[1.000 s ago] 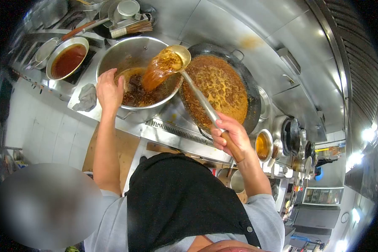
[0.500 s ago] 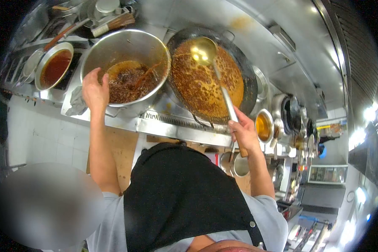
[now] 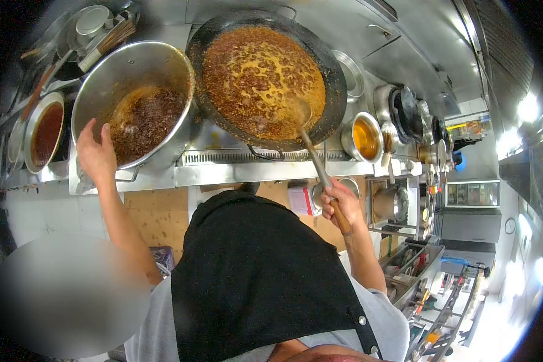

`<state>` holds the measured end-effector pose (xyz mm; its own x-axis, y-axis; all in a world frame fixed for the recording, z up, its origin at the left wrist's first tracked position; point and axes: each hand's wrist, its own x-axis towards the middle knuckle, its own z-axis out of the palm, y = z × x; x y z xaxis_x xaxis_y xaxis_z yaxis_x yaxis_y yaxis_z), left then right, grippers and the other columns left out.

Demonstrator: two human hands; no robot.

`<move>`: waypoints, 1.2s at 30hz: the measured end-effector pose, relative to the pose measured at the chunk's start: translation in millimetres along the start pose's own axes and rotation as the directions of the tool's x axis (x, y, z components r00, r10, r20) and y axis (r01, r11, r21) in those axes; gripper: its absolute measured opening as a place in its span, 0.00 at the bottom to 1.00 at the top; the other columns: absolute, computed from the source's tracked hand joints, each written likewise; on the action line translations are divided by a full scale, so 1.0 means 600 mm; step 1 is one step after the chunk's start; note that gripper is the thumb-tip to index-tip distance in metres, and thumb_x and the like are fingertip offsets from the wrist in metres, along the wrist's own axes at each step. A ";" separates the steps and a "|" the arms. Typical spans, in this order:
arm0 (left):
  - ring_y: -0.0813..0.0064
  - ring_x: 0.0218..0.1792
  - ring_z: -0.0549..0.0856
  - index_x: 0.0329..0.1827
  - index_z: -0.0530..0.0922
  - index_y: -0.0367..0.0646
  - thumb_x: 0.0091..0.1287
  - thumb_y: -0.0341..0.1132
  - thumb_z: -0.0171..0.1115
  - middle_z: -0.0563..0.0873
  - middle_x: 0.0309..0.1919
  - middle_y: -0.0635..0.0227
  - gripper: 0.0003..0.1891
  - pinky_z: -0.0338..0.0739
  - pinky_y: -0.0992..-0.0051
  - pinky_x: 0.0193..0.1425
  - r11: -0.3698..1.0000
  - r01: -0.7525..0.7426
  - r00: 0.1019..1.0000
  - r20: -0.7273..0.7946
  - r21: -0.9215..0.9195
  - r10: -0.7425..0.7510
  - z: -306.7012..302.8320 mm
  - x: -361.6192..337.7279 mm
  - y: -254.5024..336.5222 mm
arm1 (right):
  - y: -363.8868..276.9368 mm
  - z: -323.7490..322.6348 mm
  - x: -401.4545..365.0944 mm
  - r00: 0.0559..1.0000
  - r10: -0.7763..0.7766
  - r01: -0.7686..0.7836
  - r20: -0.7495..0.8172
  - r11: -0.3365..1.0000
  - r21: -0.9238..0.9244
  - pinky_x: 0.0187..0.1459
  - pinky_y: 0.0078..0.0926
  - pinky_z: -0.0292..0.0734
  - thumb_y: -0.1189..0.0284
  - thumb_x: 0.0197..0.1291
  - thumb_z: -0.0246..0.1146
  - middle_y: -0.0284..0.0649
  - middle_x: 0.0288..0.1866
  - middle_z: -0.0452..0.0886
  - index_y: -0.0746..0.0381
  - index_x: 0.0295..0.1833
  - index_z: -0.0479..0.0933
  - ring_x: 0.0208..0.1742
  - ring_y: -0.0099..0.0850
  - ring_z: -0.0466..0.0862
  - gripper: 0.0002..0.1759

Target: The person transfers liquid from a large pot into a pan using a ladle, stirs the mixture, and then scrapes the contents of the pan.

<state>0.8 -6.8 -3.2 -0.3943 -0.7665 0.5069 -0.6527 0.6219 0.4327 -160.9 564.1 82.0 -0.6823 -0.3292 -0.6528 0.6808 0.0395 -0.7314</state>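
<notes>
My right hand (image 3: 342, 202) is wrapped round the handle of a long ladle (image 3: 318, 161), with the wooden grip end jutting out below the fist. The ladle's bowl dips into brown, oily, bubbling sauce (image 3: 256, 78) at the near right side of a large black wok (image 3: 338, 102). To the left stands a deep steel stockpot (image 3: 96, 90) with a dark, chunky mixture (image 3: 154, 117) low inside. My left hand (image 3: 98, 155) is at the pot's near left rim, fingers spread and reaching over the edge.
Left of the pot is a bowl of red-brown liquid (image 3: 47, 134). A brush (image 3: 108, 45) and lidded containers lie behind it. A steel bowl of orange oil (image 3: 366, 137) sits right of the wok, with several pans beyond. The steel counter edge (image 3: 235, 175) runs in front of me.
The ladle has come down from above the wok into the sauce at its near right side. A reddish-brown stick seen in the stockpot before no longer shows. The view has shifted right.
</notes>
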 end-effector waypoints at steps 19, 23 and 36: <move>0.50 0.62 0.86 0.62 0.87 0.41 0.71 0.39 0.73 0.90 0.57 0.53 0.19 0.80 0.55 0.67 0.999 -0.020 0.993 -0.113 -0.049 0.015 -0.009 -0.001 0.006 | -0.119 0.140 -0.028 0.902 0.054 -0.187 0.428 0.943 0.276 0.22 0.25 0.70 0.65 0.82 0.58 0.32 0.32 0.72 0.51 0.73 0.70 0.21 0.21 0.71 0.19; 0.51 0.62 0.86 0.61 0.87 0.41 0.70 0.37 0.74 0.90 0.58 0.54 0.18 0.79 0.55 0.68 0.997 -0.021 0.989 -0.147 -0.080 0.009 -0.008 -0.001 0.003 | -0.137 0.207 -0.016 0.847 0.049 -0.170 0.530 0.968 0.182 0.21 0.24 0.68 0.66 0.82 0.57 0.33 0.33 0.73 0.54 0.74 0.71 0.21 0.21 0.70 0.20; 0.54 0.65 0.85 0.62 0.86 0.42 0.71 0.38 0.73 0.90 0.61 0.58 0.19 0.78 0.57 0.71 0.987 0.028 0.982 -0.178 -0.156 -0.057 -0.007 -0.005 0.002 | -0.110 0.397 0.099 0.803 0.179 -0.003 0.569 0.955 -0.296 0.23 0.25 0.72 0.69 0.80 0.61 0.32 0.33 0.75 0.58 0.81 0.66 0.23 0.22 0.72 0.29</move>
<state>4.0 -2.8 -0.7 -0.2350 -0.7595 0.6065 -0.5548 0.6172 0.5580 -182.9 317.3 138.4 -0.2744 -0.7940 -0.5424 0.5735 0.3177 -0.7551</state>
